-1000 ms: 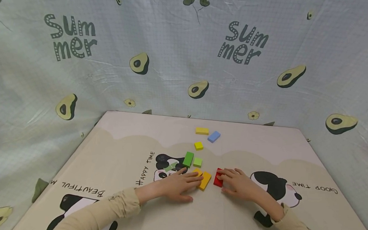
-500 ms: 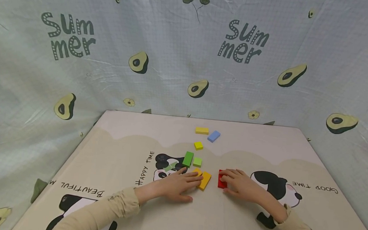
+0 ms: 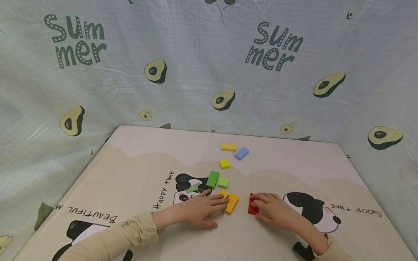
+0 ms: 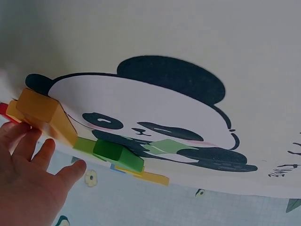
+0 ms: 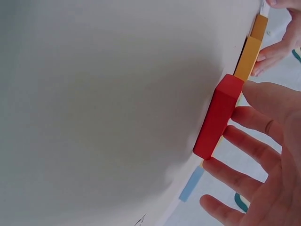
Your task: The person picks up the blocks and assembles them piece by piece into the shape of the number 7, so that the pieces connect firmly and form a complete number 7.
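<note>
My left hand (image 3: pixel 202 211) lies palm down with fingers spread, its fingertips on a small orange block (image 3: pixel 222 193) and beside a longer orange block (image 3: pixel 232 204). In the left wrist view these fingers (image 4: pixel 44 153) look straight against the orange block (image 4: pixel 40 106). To the right, my right hand (image 3: pixel 277 211) touches a red rectangular block (image 3: pixel 252 204). Seen from the right wrist, its extended fingertips meet one side of the red block (image 5: pixel 217 117), and the thumb is at one end. A green block (image 3: pixel 212 180) and a light green one (image 3: pixel 222 183) are just beyond the orange pair.
Farther back lie a small yellow block (image 3: pixel 224 164), a longer yellow block (image 3: pixel 228 147) and a blue block (image 3: pixel 241 153). The table (image 3: pixel 151 143) has a panda-printed cover. Behind it hangs a patterned cloth (image 3: pixel 185 38).
The red block has slid to the right, away from the orange blocks, with my right hand on it. My left hand has stayed in place.
</note>
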Motion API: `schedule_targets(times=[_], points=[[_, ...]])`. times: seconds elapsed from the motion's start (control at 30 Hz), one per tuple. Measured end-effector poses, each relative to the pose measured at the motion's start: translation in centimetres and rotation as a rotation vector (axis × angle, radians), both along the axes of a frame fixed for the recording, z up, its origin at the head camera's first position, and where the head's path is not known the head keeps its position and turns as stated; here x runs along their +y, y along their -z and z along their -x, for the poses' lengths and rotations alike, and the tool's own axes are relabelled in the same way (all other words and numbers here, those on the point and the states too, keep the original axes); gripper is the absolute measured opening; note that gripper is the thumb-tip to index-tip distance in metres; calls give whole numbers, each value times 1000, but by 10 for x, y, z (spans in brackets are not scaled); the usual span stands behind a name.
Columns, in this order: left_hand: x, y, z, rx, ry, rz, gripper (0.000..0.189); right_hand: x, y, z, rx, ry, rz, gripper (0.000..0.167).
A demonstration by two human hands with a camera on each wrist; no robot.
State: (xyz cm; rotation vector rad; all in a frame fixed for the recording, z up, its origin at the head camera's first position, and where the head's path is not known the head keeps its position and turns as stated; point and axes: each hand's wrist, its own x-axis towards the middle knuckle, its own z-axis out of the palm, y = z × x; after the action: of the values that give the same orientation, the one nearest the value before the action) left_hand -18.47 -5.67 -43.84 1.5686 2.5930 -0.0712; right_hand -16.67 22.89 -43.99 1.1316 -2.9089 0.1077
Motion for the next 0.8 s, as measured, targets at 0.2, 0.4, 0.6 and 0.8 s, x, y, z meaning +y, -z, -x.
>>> schedule_targets(times=[0.2,0.4,0.6,0.8], points=[[0,-2,-1,-4,-5,8,62,3,1,-2,-3,-6,-2,22],[0,-3,-2,9,-2,3,62,6,3,-2,20,-26,-9,19],[0,-3,-2,23,4,-1,62,8,2,-4,63,-66,1,17],[0,-2,-2,14,2,-8,61,9,3,-8,82,-83,4,19]])
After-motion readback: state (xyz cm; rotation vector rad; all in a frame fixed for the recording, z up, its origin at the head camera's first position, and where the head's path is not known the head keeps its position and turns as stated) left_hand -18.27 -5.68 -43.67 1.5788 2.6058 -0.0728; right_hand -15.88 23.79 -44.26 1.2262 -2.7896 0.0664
